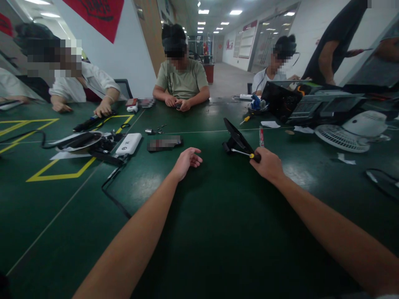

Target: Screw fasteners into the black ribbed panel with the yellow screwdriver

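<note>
My right hand is closed around the black-and-yellow handle of a screwdriver, its metal shaft pointing left. Just beyond that hand stands a tilted black flat panel on a small base, like a tablet stand; the screwdriver's tip is close to its base, and I cannot tell whether they touch. A red-and-white marker-like stick lies behind my right hand. My left hand hovers over or rests on the green table, its fingers loosely bent and apart, with nothing in them. Nearest to it is a dark, blurred-out flat object.
Left are a white power bank, cables and a round dark device. Small metal parts lie ahead. A white fan, paper scraps and an opened computer case stand right. Several people work around the table.
</note>
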A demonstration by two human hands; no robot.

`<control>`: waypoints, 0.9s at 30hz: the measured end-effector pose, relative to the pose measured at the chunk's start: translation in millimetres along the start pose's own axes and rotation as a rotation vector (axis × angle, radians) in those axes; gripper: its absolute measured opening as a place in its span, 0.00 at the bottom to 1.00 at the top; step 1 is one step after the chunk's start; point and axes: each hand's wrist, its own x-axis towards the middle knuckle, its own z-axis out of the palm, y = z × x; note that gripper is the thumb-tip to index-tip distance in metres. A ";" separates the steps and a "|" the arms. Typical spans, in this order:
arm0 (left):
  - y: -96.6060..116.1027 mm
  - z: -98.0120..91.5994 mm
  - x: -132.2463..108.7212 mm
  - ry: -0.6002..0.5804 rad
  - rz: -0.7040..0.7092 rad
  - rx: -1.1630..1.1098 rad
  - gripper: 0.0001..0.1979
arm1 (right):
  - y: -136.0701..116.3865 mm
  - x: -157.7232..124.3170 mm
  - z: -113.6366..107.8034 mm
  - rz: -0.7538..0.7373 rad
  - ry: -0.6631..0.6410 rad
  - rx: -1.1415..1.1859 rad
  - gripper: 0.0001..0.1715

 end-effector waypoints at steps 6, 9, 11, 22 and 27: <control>-0.3 -0.2 -0.1 0.017 0.001 0.017 0.16 | 33.7 7.8 -1.9 0.110 0.055 0.003 0.12; 1.9 0.6 -1.3 0.024 -0.008 0.015 0.17 | 42.7 1.6 -5.2 0.117 0.134 0.050 0.20; 3.0 0.6 -1.7 0.021 -0.010 0.011 0.17 | 47.4 -6.0 -10.9 0.087 0.187 0.077 0.21; 3.1 0.6 -1.9 -0.008 -0.008 0.014 0.15 | 97.9 3.0 -50.6 0.783 0.141 0.101 0.14; 2.3 1.1 -1.6 -0.011 -0.020 0.029 0.15 | 122.7 22.3 -44.1 0.887 0.103 -0.018 0.24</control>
